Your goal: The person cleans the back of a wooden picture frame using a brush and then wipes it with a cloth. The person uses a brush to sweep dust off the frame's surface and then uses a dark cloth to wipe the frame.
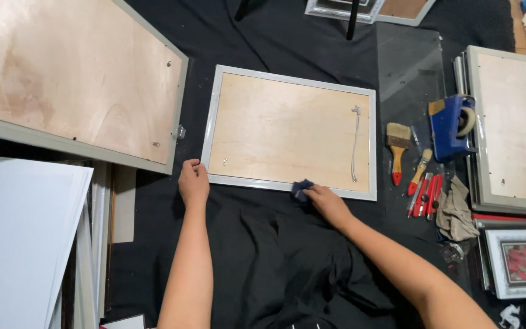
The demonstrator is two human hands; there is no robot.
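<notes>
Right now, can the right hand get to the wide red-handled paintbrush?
Probably yes. The right hand presses a small dark cloth on the frame's lower edge; the paintbrush lies just to its right on open black cloth, nothing between them. The hand would have to let go of the cloth first.

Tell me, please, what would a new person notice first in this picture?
First, the white picture frame lying face down in the middle of the black cloth, its plywood back up. The left hand rests at its near left corner, and the right hand presses a small dark blue cloth on its near edge. Brushes lie to the right.
</notes>
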